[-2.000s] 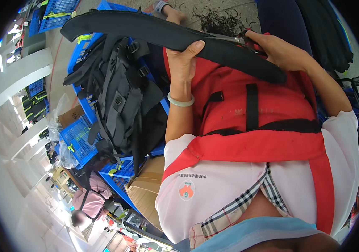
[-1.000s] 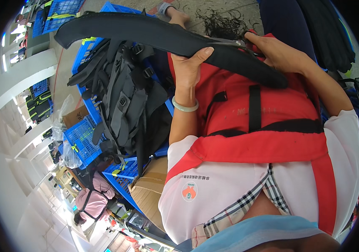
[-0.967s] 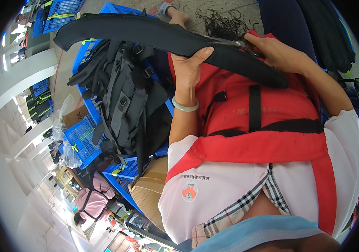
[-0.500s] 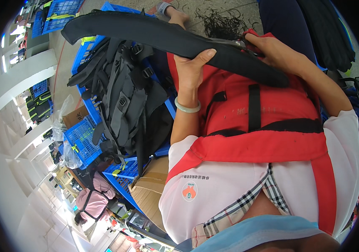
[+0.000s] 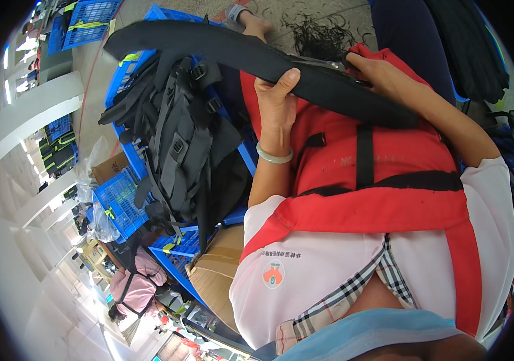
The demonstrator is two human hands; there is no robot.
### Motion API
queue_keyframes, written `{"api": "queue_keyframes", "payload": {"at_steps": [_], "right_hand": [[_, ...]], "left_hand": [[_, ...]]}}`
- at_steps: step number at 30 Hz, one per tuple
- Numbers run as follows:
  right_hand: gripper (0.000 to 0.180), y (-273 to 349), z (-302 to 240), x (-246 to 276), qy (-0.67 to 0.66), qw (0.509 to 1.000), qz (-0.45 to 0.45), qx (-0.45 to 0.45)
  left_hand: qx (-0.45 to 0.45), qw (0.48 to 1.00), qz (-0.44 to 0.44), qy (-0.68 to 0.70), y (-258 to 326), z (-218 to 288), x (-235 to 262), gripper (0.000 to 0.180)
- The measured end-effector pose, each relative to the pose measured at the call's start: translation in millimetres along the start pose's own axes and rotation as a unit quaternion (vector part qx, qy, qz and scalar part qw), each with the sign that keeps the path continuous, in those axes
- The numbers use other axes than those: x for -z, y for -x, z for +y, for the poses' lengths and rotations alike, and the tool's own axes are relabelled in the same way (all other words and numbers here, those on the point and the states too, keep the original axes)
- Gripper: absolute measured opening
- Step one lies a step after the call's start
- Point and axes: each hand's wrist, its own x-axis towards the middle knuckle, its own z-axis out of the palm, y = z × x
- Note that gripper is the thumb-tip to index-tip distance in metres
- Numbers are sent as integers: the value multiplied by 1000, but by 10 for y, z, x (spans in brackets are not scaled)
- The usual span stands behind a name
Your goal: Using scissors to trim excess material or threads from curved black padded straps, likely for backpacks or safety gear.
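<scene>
A long, curved black padded strap (image 5: pixel 209 51) stretches across my lap, its broad end reaching out to the left. My left hand (image 5: pixel 278 93) is closed on its middle, thumb on top, with a pale bangle on the wrist. Behind the strap's right half, my right hand (image 5: pixel 383 75) is closed around a pair of scissors (image 5: pixel 329 64). Their grey metal blades lie along the strap's far edge, and the handles are mostly hidden by fingers and strap. Beneath both hands is my red apron (image 5: pixel 383 153) with black webbing.
Left of me, a blue plastic crate (image 5: pixel 115 90) is heaped with black straps and buckles (image 5: pixel 178 144). Dark trimmings (image 5: pixel 323 33) litter the floor ahead. A cardboard box (image 5: pixel 215 265) and another blue crate (image 5: pixel 121 201) stand nearby. A person in pink (image 5: pixel 139 280) sits farther off; black pieces (image 5: pixel 473 48) hang at the right.
The strap has shifted slightly to the right, its left end dipping a little nearer. My left hand moves slightly with it. My right hand stays nearly in place with the scissors.
</scene>
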Motion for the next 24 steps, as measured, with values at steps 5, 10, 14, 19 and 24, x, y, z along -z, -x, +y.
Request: {"api": "queue_keyframes", "payload": {"at_steps": [5,10,14,19,24], "right_hand": [[45,-57,-50,-23,61,997,27,28],[42,-92,57,-71,34,999,-4,4],[36,-81,-14,-44,-3,1000,1,0],[37,-94,51,-88,14,1000,5,-2],[39,-127,-69,-97,32,999,39,18]], "left_hand": [[-9,1000,-22,15,7,16,-17,17],[-2,999,-16,28,7,-47,48,17],[-1,999,-38,32,-26,21,128,20],[-1,999,-53,9,-170,118,210,29],[-1,999,-23,32,-147,3,202,28]]}}
